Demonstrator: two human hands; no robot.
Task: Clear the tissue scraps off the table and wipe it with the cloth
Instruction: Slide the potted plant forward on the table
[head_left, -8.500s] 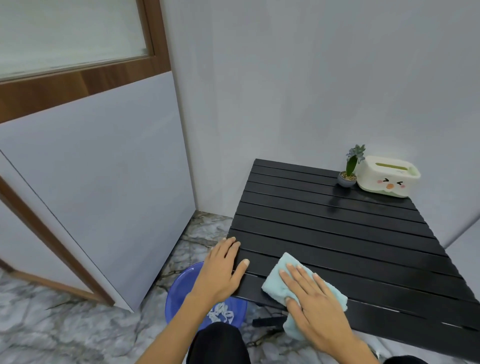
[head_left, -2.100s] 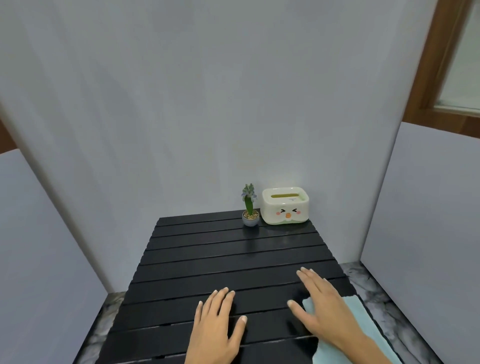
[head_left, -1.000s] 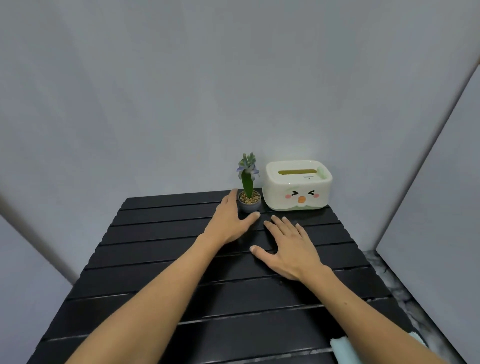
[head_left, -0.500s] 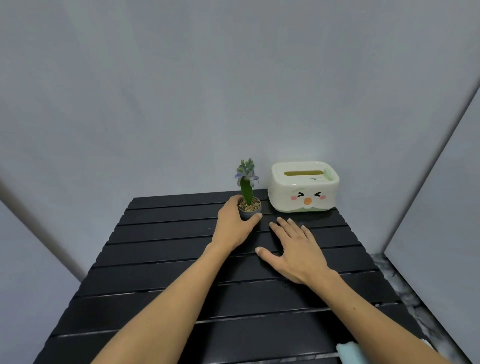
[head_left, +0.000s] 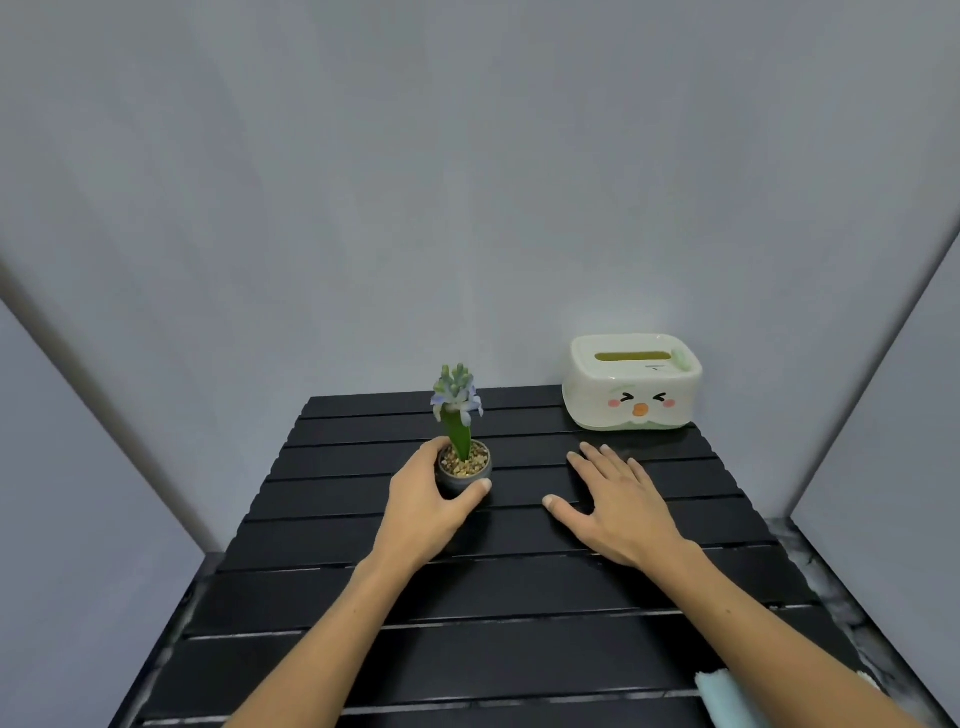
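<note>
The black slatted table (head_left: 519, 587) fills the lower view. My left hand (head_left: 423, 512) is wrapped around the small grey pot of a potted plant (head_left: 462, 457) with a green stalk and pale blue flowers, near the table's middle back. My right hand (head_left: 618, 506) lies flat on the slats with fingers spread, holding nothing, just in front of the tissue box. A corner of the light blue cloth (head_left: 719, 699) shows at the table's near right edge, mostly hidden under my right forearm. No tissue scraps are visible.
A cream tissue box (head_left: 631, 382) with a cartoon face stands at the back right corner against the grey wall. Grey panels close in on the left and right. Marble floor (head_left: 831, 582) shows beside the table's right edge.
My left hand has closed around the plant pot and drawn it leftward and toward me, away from the tissue box. My right hand has stayed flat on the table.
</note>
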